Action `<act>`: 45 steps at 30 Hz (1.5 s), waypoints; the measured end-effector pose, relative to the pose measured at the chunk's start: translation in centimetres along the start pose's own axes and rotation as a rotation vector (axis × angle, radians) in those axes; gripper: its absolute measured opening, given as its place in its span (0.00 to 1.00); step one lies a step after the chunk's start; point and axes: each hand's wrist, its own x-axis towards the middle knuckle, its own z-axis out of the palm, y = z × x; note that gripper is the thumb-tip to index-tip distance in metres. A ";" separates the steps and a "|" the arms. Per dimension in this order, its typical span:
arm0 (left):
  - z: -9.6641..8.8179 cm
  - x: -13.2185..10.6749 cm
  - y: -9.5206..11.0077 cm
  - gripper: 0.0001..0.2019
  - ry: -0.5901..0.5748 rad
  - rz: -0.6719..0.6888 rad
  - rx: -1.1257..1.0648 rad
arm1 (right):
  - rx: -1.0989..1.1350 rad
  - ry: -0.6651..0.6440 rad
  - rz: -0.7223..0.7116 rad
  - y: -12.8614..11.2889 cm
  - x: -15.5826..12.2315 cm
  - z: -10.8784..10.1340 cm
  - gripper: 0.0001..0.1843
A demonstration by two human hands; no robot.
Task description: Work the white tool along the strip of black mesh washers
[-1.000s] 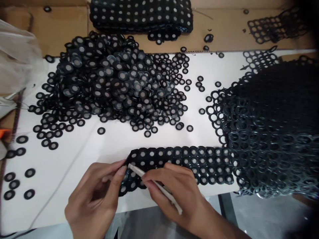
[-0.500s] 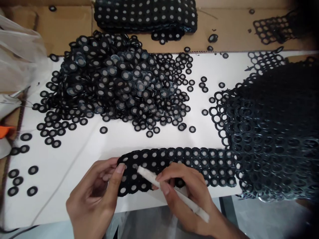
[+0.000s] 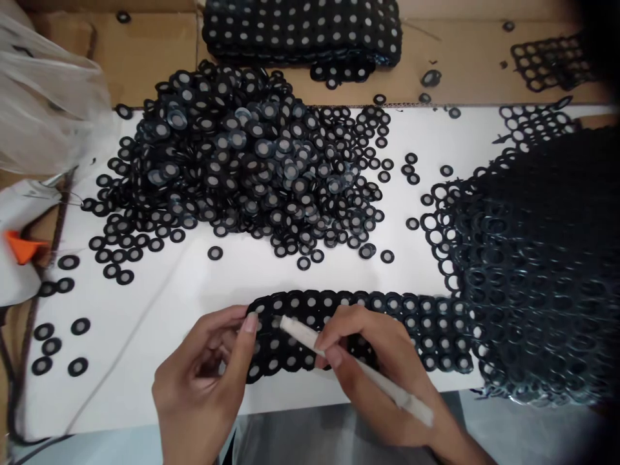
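A long black strip of joined rings with pale round centres lies along the front of the white board. My left hand pinches its left end between thumb and fingers. In my right hand is a slim white pen-like stick, held like a pencil. The stick's tip rests at or just above one of the strip's discs near the left end; whether it touches, I cannot tell. My right hand hides the middle of the strip.
Behind the hands lies a big heap of loose black rings. A tall stack of black ring mesh fills the right side. At the back sits a folded dotted bundle. On the left are a white glue gun with an orange trigger and clear plastic.
The whole scene has shifted right in the view, showing more of the glue gun. Both hands keep their grips, and the stick's tip stays near the same part of the strip.
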 end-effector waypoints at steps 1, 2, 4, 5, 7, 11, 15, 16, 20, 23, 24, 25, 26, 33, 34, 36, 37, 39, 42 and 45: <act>0.0 0.0 0.0 0.12 0.003 -0.006 0.004 | 0.010 0.003 0.004 0.1 0.2 0.0 0.15; 0.0 -0.1 0.0 0.12 0.003 -0.007 0.003 | 0.012 0.005 0.012 0.2 0.4 0.0 0.16; 0.1 -0.1 0.0 0.12 0.002 -0.005 -0.008 | 0.011 -0.002 0.019 0.3 0.5 0.0 0.16; 0.1 -0.2 0.0 0.11 0.000 -0.008 -0.012 | 0.007 -0.003 0.021 0.4 0.5 0.0 0.16; 0.1 -0.2 0.1 0.11 0.003 -0.020 -0.016 | -0.004 -0.006 0.008 0.4 0.5 0.0 0.16; 0.0 -0.2 0.0 0.11 0.006 -0.031 -0.013 | -0.038 -0.013 -0.015 0.2 0.6 0.0 0.18; 0.0 -0.2 -0.1 0.12 0.009 -0.018 -0.007 | -0.043 -0.007 -0.020 0.1 0.8 0.2 0.18; -0.1 -0.2 -0.1 0.12 0.009 -0.012 -0.007 | -0.042 -0.009 -0.018 0.1 0.8 0.2 0.17; -0.2 -0.2 -0.2 0.11 -0.002 0.011 -0.009 | -0.041 -0.015 -0.005 0.1 0.9 0.2 0.17; -0.4 -0.1 -0.2 0.09 0.004 0.031 -0.021 | -0.066 -0.015 -0.014 0.0 0.9 0.2 0.17; -0.4 -0.1 -0.2 0.08 0.008 0.039 -0.024 | -0.072 -0.015 -0.020 0.0 1.0 0.2 0.17; -0.4 -0.1 -0.2 0.07 0.007 0.046 -0.023 | -0.070 -0.010 -0.032 0.1 1.0 0.2 0.16; -0.3 -0.1 -0.1 0.07 0.004 0.053 -0.022 | -0.062 -0.003 -0.046 0.1 1.1 0.3 0.15; -0.2 -0.1 0.1 0.04 -0.011 0.068 -0.041 | -0.097 -0.026 -0.059 0.2 1.1 0.4 0.16; -0.2 -0.1 0.1 0.04 -0.010 0.075 -0.045 | -0.117 -0.026 -0.065 0.1 1.0 0.3 0.16; -0.2 -0.1 0.2 0.03 -0.021 0.098 -0.045 | -0.158 -0.018 -0.073 0.0 0.9 0.4 0.15; -0.2 -0.1 0.2 0.03 -0.024 0.108 -0.041 | -0.174 -0.014 -0.072 -0.1 0.9 0.4 0.15; -0.2 -0.2 0.1 0.03 -0.017 0.114 -0.029 | -0.187 -0.013 -0.071 -0.2 0.8 0.4 0.14; -0.2 -0.4 -0.1 0.05 0.019 0.096 -0.010 | -0.130 0.001 -0.066 -0.1 0.8 0.4 0.15; -0.1 -0.4 -0.3 0.08 0.047 0.069 0.006 | -0.044 0.027 -0.055 0.1 0.9 0.4 0.16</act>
